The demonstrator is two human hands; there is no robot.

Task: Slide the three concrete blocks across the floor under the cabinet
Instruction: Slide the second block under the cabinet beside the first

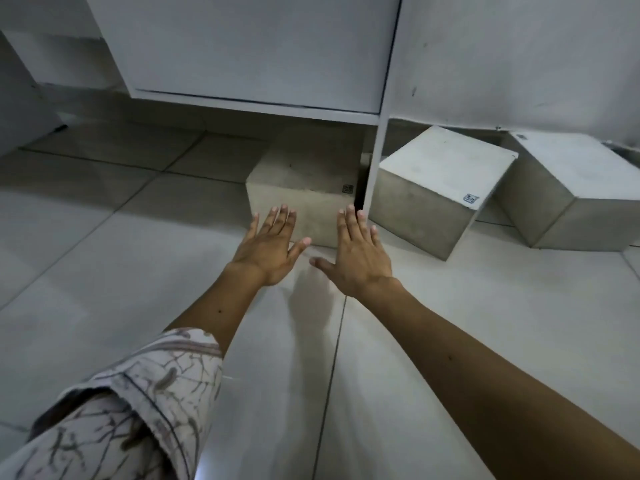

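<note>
Concrete blocks: both hands, left hand (268, 245) and right hand (356, 252), lie flat with fingers spread against the near face of the first block (304, 174), which sits partly beneath the cabinet (249, 53). Second block (436, 188) and third block (575, 188) stand on the floor (104, 258) beyond the cabinet leg (375, 161).

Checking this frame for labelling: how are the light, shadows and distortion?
Head view: dim, even light; the block under the cabinet lies in its shadow; soft shadows fall beneath the open left hand and right hand; wide-angle bending tilts the cabinet leg.
</note>
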